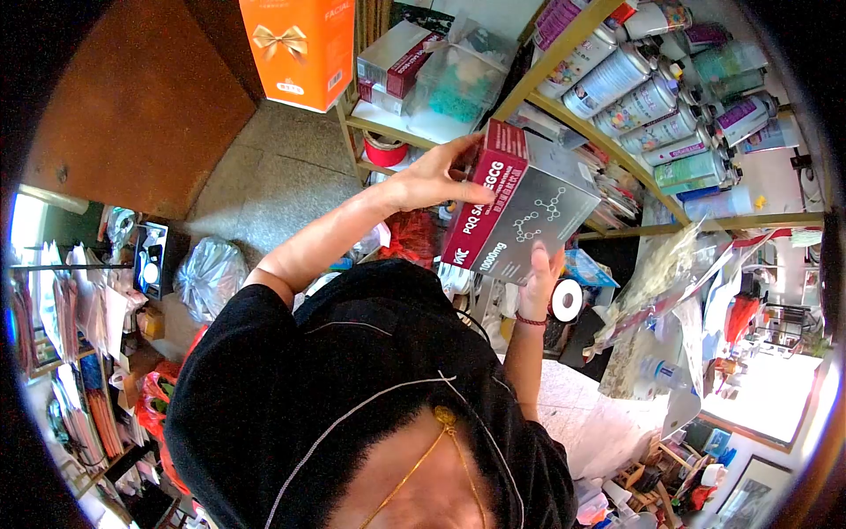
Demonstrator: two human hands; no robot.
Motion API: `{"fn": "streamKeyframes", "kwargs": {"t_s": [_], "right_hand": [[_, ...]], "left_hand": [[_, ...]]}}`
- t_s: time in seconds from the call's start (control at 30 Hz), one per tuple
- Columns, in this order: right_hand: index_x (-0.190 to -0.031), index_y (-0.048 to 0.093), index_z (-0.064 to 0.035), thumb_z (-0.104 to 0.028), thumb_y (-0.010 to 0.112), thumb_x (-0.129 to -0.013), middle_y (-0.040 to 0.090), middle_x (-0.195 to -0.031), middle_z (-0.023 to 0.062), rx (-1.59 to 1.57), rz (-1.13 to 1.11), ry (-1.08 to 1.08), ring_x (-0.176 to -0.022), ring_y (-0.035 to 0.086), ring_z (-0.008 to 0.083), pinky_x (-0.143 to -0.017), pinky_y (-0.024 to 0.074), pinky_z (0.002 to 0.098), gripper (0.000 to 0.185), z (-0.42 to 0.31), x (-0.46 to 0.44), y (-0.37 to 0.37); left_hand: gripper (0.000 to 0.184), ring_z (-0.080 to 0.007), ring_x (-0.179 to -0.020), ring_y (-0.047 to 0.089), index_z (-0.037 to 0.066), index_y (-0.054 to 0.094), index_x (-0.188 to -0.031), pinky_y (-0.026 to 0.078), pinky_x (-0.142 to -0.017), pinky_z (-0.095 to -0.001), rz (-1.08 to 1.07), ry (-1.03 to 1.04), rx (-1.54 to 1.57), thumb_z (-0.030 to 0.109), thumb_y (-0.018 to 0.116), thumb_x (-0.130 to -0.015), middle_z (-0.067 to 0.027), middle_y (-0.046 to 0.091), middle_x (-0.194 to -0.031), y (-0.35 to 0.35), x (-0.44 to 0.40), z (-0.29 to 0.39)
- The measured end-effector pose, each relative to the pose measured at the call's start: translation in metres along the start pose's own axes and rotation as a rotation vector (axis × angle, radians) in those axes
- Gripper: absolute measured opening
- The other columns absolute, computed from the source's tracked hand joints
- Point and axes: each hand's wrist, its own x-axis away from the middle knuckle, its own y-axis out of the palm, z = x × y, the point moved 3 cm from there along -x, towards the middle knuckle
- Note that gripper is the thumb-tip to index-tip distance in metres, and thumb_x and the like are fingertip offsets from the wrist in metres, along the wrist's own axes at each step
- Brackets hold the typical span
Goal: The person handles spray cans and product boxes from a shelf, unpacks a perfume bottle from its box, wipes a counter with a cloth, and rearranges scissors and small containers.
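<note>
A maroon and grey carton (520,207) with white print and molecule drawings is held up tilted in front of my chest. My left hand (441,176) grips its upper left side, thumb on the maroon face and fingers around the far edge. At the lower right edge, my right hand (539,286) holds the carton from below, with a dark red bracelet on the wrist; some of its fingers are hidden behind the box. Just beyond the carton, a shelf holds similar grey and maroon boxes (397,55) beside a clear plastic container (460,84) with teal filling.
An orange tissue box (300,53) stands at the top. Spray cans (639,101) fill the wooden shelf on the right. A red roll (385,150) sits below the boxes. Left are a plastic bag (211,278) on the floor and a brown panel (132,106).
</note>
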Motion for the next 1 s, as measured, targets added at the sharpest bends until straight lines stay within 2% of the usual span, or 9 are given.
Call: {"fn": "streamKeyframes", "kwargs": {"t_s": [0.03,0.13,0.2,0.27,0.3,0.5,0.77,0.93,1.0], "right_hand": [[-0.128,0.036,-0.0005,-0.033,0.075,-0.064,0.046,-0.12,0.0073,0.02,-0.018,-0.003,-0.107,0.046,0.0169,-0.09,0.0367,0.0294,0.081,-0.004,-0.003,0.0],[-0.13,0.032,0.001,-0.03,0.076,-0.062,0.042,-0.126,0.011,0.152,-0.106,-0.136,-0.113,0.043,0.0211,-0.094,0.0335,0.0318,0.087,-0.028,-0.007,0.022],[-0.131,0.031,0.0021,-0.028,0.078,-0.06,0.037,-0.13,0.0134,0.157,-0.14,-0.142,-0.117,0.04,0.0232,-0.098,0.0302,0.0335,0.091,-0.039,-0.008,0.032],[-0.13,0.031,0.0021,-0.026,0.079,-0.059,0.039,-0.128,0.0126,0.276,-0.215,-0.125,-0.116,0.04,0.0221,-0.098,0.0301,0.0332,0.09,-0.04,-0.005,0.035],[-0.129,0.033,0.0025,-0.028,0.08,-0.058,0.042,-0.125,0.0125,0.324,-0.221,-0.16,-0.113,0.042,0.0217,-0.097,0.0315,0.0332,0.09,-0.04,-0.006,0.035],[-0.125,0.039,0.0022,-0.032,0.08,-0.054,0.046,-0.119,0.0134,0.466,-0.217,-0.24,-0.107,0.046,0.0228,-0.092,0.0349,0.0336,0.089,-0.044,-0.009,0.029],[-0.12,0.046,-0.0011,-0.032,0.079,-0.053,0.049,-0.114,0.0158,0.694,-0.259,-0.369,-0.102,0.049,0.027,-0.089,0.0362,0.0358,0.081,-0.071,-0.009,0.036],[-0.117,0.048,-0.0063,-0.029,0.078,-0.051,0.049,-0.11,0.0158,1.222,-0.205,-0.708,-0.095,0.048,0.0318,-0.084,0.0363,0.0414,0.077,-0.095,-0.005,0.057],[-0.117,0.048,-0.0072,-0.029,0.077,-0.05,0.049,-0.11,0.0153,1.248,-0.183,-0.715,-0.094,0.047,0.0324,-0.082,0.0363,0.0428,0.076,-0.098,-0.009,0.057]], "left_hand": [[0.09,-0.0211,-0.11,0.045,-0.004,0.021,-0.133,0.036,-0.093,-0.0335,0.029,0.0,0.031,0.029,0.074,-0.068,-0.0173,0.045,-0.12,-0.001,0.003,0.008],[0.089,-0.021,-0.11,0.045,0.001,0.023,-0.134,0.035,-0.094,-0.0327,0.154,0.034,0.029,0.031,0.074,-0.068,-0.0178,0.045,-0.12,-0.011,0.003,0.013],[0.083,-0.0223,-0.11,0.045,0.001,0.032,-0.131,0.036,-0.093,-0.0325,0.122,0.09,-0.052,0.033,0.074,-0.067,-0.0174,0.045,-0.121,-0.021,-0.001,0.011],[0.076,-0.0237,-0.11,0.046,-0.001,0.04,-0.125,0.036,-0.093,-0.0328,-0.119,0.077,-0.326,0.036,0.073,-0.067,-0.0175,0.046,-0.12,-0.02,0.0,0.016],[0.076,-0.027,-0.11,0.046,-0.002,0.044,-0.121,0.036,-0.093,-0.0342,-0.147,0.173,-0.426,0.039,0.074,-0.065,-0.0178,0.048,-0.118,-0.016,0.003,0.029],[0.078,-0.0311,-0.109,0.046,-0.002,0.042,-0.122,0.036,-0.093,-0.0373,-0.122,0.316,-0.606,0.038,0.074,-0.063,-0.0178,0.047,-0.118,-0.016,0.005,0.031],[0.078,-0.0321,-0.113,0.043,0.0,0.038,-0.126,0.035,-0.095,-0.0381,-0.148,0.243,-0.634,0.035,0.073,-0.065,-0.0201,0.043,-0.122,-0.016,0.013,0.028],[0.08,-0.0323,-0.115,0.042,-0.002,0.035,-0.127,0.035,-0.095,-0.0377,-0.126,0.271,-0.683,0.034,0.072,-0.065,-0.0233,0.04,-0.124,-0.01,0.015,0.028],[0.076,-0.0336,-0.11,0.046,-0.004,0.035,-0.125,0.038,-0.092,-0.0377,-0.12,0.283,-0.691,0.032,0.07,-0.068,-0.0249,0.043,-0.12,-0.007,0.015,0.032]]}}
